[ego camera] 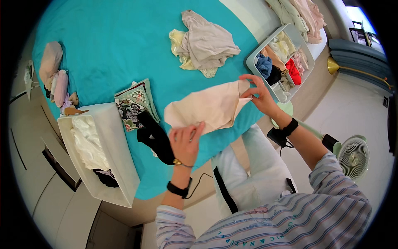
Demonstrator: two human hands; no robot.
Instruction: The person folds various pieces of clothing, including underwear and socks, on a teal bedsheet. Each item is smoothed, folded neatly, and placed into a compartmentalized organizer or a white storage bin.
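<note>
A cream piece of folded clothing [205, 105] lies on the teal bed sheet [124, 46] in front of me. My right hand [258, 93] pinches its far right corner between thumb and fingers, where the fabric layers lift a little. At its near left edge is my left hand [186, 141], with the fingertips touching the cloth; whether they grip it is hidden. Just left of that hand lies a black garment [157, 140], partly over a folded patterned scarf [130, 109]. Beyond the cream piece rests a loose heap of greyish-pink clothing [208, 43] with yellow lace-edged fabric [177, 40] under it.
A divided storage box [252, 59] of small folded garments stands at the upper right. On the left, a white bin [116, 155] lies on its side, holding white and black clothes. Rolled pink items [51, 59] sit at the far left edge. A fan [353, 158] stands right.
</note>
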